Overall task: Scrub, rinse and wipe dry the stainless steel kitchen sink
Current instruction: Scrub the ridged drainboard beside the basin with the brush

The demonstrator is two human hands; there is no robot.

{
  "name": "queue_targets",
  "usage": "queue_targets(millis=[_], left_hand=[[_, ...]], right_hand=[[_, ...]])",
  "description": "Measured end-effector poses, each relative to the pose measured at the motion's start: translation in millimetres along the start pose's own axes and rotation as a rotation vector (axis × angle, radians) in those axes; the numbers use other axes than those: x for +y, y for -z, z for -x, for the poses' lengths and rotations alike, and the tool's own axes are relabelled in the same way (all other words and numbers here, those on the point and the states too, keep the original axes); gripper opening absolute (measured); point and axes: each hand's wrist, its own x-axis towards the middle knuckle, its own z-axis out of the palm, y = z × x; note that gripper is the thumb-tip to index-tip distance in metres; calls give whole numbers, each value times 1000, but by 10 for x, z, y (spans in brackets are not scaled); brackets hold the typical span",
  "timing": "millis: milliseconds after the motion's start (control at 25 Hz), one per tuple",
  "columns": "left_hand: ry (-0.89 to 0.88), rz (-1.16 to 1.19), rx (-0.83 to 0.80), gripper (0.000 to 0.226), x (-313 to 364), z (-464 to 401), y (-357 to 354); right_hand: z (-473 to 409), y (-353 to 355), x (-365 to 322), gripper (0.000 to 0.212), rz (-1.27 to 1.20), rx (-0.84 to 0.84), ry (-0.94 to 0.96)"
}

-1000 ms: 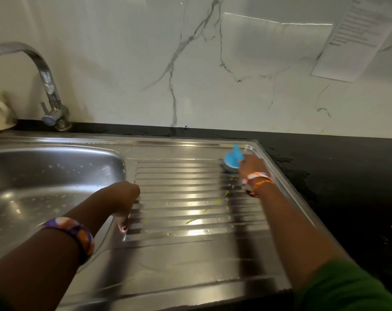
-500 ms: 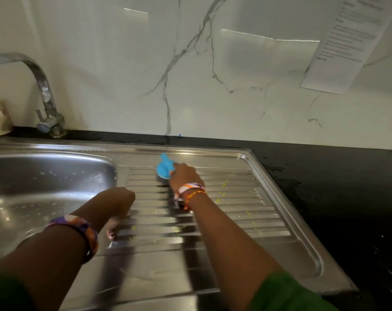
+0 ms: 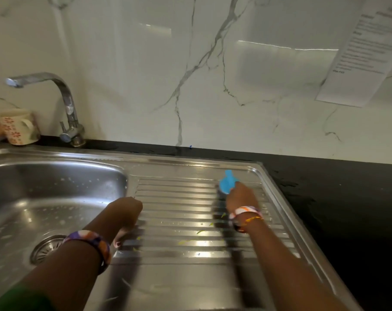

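We've one head cam, wide-angle, looking fwd and down, close over the sink (image 3: 190,283), facing the wall (image 3: 145,75).

Black countertop (image 3: 338,198) — sink (image 3: 190,283), mug (image 3: 17,127).

Green sleeves (image 3: 17,299), patterned wristbands (image 3: 89,240).
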Motion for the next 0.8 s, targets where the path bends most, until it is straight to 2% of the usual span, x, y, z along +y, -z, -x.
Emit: queue_targets(millis=[160, 240, 360, 480, 560, 680, 800], left_hand=[[81, 19, -29, 42, 59, 58, 34], [103, 31, -55, 42, 64, 85, 48], [100, 38, -84, 54, 7, 70, 12], [84, 63, -12, 39, -22, 22, -25], [62, 89, 18, 31, -24, 38, -10], [18, 117, 31, 34, -74, 67, 23], [-15, 167, 19, 35, -119, 118, 21]], right_hand=[[409, -523, -737, 35, 18, -226, 319], [281, -490, -649, 36, 36, -234, 329], [-130, -81, -89, 34, 78, -133, 143], [-327, 402, 488, 33, 110, -19, -136], [-239, 545, 591, 34, 114, 42, -224], [-36, 338, 161, 34, 107, 64, -87], [235, -279, -646, 34, 55, -94, 128]])
